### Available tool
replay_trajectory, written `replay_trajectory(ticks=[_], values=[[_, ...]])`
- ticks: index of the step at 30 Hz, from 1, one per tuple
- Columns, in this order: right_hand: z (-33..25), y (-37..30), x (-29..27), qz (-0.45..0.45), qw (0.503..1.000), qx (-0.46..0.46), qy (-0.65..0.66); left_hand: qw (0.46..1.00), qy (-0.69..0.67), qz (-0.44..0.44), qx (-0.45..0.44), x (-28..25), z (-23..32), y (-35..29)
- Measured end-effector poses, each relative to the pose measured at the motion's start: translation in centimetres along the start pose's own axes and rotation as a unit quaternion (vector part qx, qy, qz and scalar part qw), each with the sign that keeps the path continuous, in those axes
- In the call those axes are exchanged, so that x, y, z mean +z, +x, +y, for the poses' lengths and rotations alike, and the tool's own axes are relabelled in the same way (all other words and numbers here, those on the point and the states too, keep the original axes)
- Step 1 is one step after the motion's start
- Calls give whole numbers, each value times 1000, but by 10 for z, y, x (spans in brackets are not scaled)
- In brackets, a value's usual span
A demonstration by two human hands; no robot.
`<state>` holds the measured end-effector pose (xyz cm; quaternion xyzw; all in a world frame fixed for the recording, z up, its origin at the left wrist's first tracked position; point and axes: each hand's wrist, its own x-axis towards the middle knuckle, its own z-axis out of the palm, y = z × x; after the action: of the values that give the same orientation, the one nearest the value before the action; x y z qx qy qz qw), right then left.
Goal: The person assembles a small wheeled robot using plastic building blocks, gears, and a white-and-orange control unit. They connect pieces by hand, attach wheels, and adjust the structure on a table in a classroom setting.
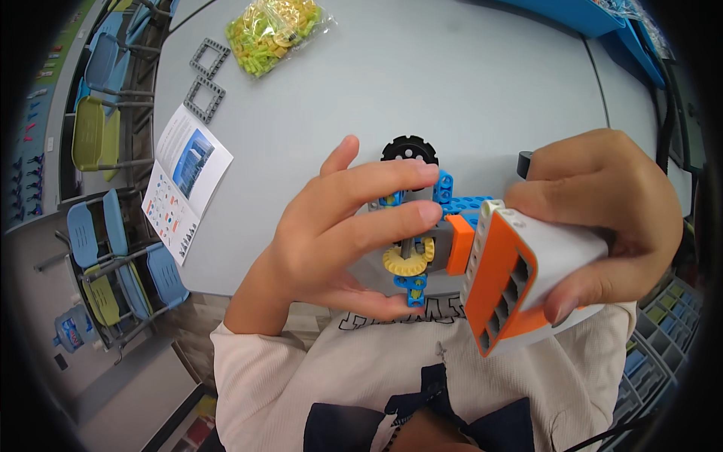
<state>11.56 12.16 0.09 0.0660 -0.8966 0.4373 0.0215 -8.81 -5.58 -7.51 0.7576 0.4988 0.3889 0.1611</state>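
Observation:
Between both hands, above the table's near edge, is a toy building-brick model. Its right end is a white and orange block with grey slots, and my right hand is closed around it. An orange piece and blue beams join that block to the left part. There a yellow bevel gear sits on a grey axle above a blue connector. My left hand grips this end, thumb at the blue connector, fingers across the upper beams. A black toothed wheel shows behind the fingertips.
An open instruction booklet lies at the table's left edge. Beyond it are two grey square frames and a clear bag of yellow and green pieces. A blue bin stands far right. Folded chairs line the left side.

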Motion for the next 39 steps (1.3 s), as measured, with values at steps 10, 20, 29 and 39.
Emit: replay_trajectory(ticks=[10, 20, 29, 39], values=[[1, -15, 7, -15, 1000, -5, -24, 999, 4, 50, 16, 9, 4, -3], [-2, -10, 9, 29, 997, -28, -72, 926, 176, 296, 153, 33, -6, -15], [8, -10, 6, 30, 998, -7, -56, 897, 370, 217, 107, 32, 9, -38], [9, -9, 9, 82, 995, -4, -55, 936, 316, 147, 40, 24, 18, -38]])
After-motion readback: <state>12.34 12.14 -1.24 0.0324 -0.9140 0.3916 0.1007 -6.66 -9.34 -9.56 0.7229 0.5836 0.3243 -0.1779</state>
